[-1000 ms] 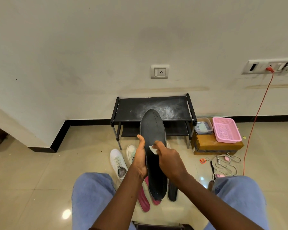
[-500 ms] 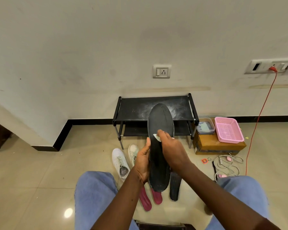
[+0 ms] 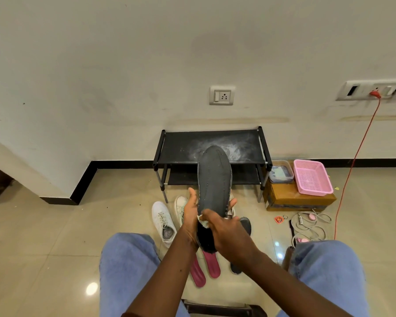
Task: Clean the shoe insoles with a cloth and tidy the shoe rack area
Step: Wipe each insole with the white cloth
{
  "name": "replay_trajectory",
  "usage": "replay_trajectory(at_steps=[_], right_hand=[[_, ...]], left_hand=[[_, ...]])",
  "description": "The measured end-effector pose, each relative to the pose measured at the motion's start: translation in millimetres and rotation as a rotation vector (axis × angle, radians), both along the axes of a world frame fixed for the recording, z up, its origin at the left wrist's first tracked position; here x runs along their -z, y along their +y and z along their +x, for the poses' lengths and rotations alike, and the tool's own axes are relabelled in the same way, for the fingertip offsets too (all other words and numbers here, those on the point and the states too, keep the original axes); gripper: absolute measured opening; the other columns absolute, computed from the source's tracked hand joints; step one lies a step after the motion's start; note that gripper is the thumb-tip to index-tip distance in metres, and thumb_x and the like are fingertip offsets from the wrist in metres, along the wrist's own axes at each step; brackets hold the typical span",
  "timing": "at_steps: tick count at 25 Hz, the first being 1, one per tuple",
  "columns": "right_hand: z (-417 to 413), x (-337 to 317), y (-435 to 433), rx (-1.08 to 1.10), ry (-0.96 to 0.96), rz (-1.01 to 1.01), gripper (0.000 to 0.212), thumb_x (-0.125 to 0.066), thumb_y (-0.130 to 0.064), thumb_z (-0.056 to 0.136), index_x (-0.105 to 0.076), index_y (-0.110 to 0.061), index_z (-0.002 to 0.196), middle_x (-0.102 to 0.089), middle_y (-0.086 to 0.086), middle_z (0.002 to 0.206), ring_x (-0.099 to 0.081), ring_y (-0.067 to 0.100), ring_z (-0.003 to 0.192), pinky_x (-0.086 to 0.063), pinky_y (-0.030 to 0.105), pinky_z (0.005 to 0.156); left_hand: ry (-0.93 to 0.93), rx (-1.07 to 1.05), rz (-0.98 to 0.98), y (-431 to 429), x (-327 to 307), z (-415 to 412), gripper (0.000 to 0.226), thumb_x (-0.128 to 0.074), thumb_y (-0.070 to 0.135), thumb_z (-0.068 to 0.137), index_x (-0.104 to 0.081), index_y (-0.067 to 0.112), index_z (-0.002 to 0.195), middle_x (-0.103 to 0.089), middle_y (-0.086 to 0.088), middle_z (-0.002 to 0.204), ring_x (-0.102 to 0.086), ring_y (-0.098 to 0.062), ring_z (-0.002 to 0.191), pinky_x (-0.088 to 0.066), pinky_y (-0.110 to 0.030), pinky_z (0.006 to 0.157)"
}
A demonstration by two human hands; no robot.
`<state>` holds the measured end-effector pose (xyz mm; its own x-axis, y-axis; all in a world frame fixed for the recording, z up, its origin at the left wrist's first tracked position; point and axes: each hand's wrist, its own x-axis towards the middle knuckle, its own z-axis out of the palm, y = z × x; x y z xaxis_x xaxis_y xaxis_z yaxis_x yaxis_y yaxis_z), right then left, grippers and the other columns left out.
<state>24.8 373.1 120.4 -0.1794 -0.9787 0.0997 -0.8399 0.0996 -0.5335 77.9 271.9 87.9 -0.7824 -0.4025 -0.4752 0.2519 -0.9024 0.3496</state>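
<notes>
A long dark grey insole (image 3: 214, 179) stands nearly upright in front of me, toe end up. My left hand (image 3: 191, 216) grips its lower part from behind, fingertips showing past its right edge. My right hand (image 3: 226, 232) presses a small white cloth (image 3: 203, 221) against the insole's lower face, fingers curled round the cloth. Two pink insoles (image 3: 206, 266) and another dark insole (image 3: 244, 227) lie on the floor below. The black two-shelf shoe rack (image 3: 183, 147) stands against the wall, its top shelf dusty white.
A white sneaker (image 3: 164, 221) and a second one (image 3: 180, 205) lie left of my hands. Right of the rack, a cardboard box (image 3: 290, 199) carries a pink basket (image 3: 311, 177) and a lidded container (image 3: 280, 173). Cables (image 3: 311, 221) and an orange cord (image 3: 352, 168) lie right.
My right hand with the cloth has slid down the insole from its upper middle to its lower end. The insole is held a little lower.
</notes>
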Motion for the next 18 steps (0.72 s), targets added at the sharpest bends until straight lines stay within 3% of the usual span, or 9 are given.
replay_trajectory(at_steps=[3,5,7,10,14,15,18], right_hand=[[4.7,13.9,11.8,-0.053,0.029,-0.087,0.041,-0.060,-0.021,0.078,-0.052,-0.014,0.117,-0.072,0.003,0.085,-0.069,0.013,0.064,-0.049,0.011,0.054],[2.1,8.5,6.9,-0.046,0.037,-0.028,0.041,-0.061,-0.019,0.083,-0.052,-0.010,0.122,-0.071,0.008,0.094,-0.070,0.019,0.073,-0.053,0.018,0.060],[-3.1,3.0,-3.1,-0.008,0.083,-0.026,0.044,-0.062,-0.017,0.086,-0.048,-0.008,0.126,-0.068,0.011,0.104,-0.070,0.024,0.083,-0.055,0.026,0.067],[-22.1,-2.6,-26.4,0.124,0.099,-0.008,0.042,-0.050,-0.022,0.094,-0.039,-0.010,0.133,-0.060,0.012,0.118,-0.064,0.027,0.099,-0.052,0.032,0.079],[-41.7,-4.2,-42.1,0.229,0.066,0.047,0.038,-0.046,-0.022,0.096,-0.038,-0.011,0.131,-0.061,0.012,0.116,-0.062,0.025,0.099,-0.051,0.030,0.077],[-40.9,-2.2,-40.5,0.223,0.045,0.047,0.037,-0.044,-0.021,0.096,-0.038,-0.011,0.132,-0.061,0.012,0.116,-0.062,0.025,0.099,-0.051,0.030,0.078],[-26.9,2.9,-25.6,0.199,-0.009,0.022,0.035,-0.041,-0.018,0.098,-0.040,-0.014,0.132,-0.060,0.011,0.118,-0.062,0.024,0.100,-0.053,0.030,0.081]], left_hand=[[-0.031,-0.020,0.028,1.4,4.9,-2.2,0.079,-0.032,0.068,0.087,-0.069,0.003,0.112,-0.064,-0.018,0.116,-0.066,-0.030,0.097,-0.052,-0.047,0.086],[-0.041,-0.041,0.025,4.4,2.4,-1.2,0.077,-0.033,0.067,0.088,-0.063,0.003,0.118,-0.063,-0.019,0.114,-0.065,-0.030,0.095,-0.055,-0.043,0.079],[-0.052,-0.055,-0.024,4.9,-1.1,0.0,0.075,-0.037,0.066,0.088,-0.062,0.003,0.120,-0.062,-0.018,0.111,-0.062,-0.029,0.096,-0.053,-0.040,0.084],[-0.127,-0.036,-0.156,7.8,-3.4,3.7,0.057,-0.045,0.055,0.088,-0.074,0.007,0.103,-0.067,-0.016,0.106,-0.065,-0.029,0.096,-0.049,-0.041,0.092],[-0.159,-0.045,-0.194,6.2,-0.3,6.7,0.061,-0.032,0.047,0.095,-0.079,0.014,0.074,-0.074,-0.012,0.085,-0.072,-0.025,0.072,-0.059,-0.032,0.065],[-0.148,-0.055,-0.167,5.7,-0.3,6.6,0.064,-0.031,0.049,0.095,-0.079,0.013,0.074,-0.074,-0.012,0.085,-0.072,-0.025,0.072,-0.059,-0.033,0.066],[-0.143,-0.116,-0.105,4.3,0.3,5.4,0.061,-0.037,0.054,0.091,-0.076,0.008,0.094,-0.070,-0.015,0.097,-0.068,-0.030,0.086,-0.051,-0.040,0.087]])
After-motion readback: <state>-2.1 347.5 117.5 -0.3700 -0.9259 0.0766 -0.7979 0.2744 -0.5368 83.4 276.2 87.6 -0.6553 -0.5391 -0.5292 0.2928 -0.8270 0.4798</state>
